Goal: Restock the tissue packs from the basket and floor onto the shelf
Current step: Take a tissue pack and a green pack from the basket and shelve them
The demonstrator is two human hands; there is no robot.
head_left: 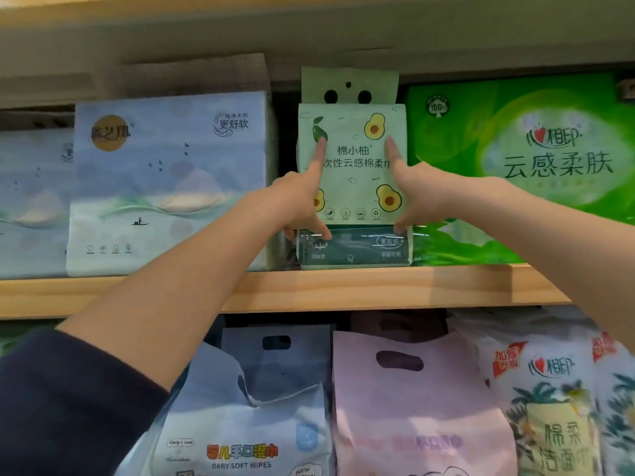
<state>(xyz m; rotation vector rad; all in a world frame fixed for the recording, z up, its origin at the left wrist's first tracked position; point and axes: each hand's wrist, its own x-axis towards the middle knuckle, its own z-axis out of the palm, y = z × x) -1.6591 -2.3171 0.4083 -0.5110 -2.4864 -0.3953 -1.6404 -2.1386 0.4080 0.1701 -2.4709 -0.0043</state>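
Note:
A pale green tissue pack with avocado prints [355, 166] stands upright on the wooden shelf [309, 290], on top of a dark green pack [354, 250]. My left hand [302, 197] presses its left side, index finger stretched up on the front, thumb at the lower edge. My right hand [409, 187] mirrors this on the right side. Both hands touch the pack with fingers spread against its front. Neither basket nor floor is in view.
A light blue tissue pack [168, 183] stands to the left, a bright green pack [536, 166] to the right. Below the shelf are baby wipes [247, 424], a pink bag [419, 413] and a floral pack [556, 407]. An upper shelf board runs overhead.

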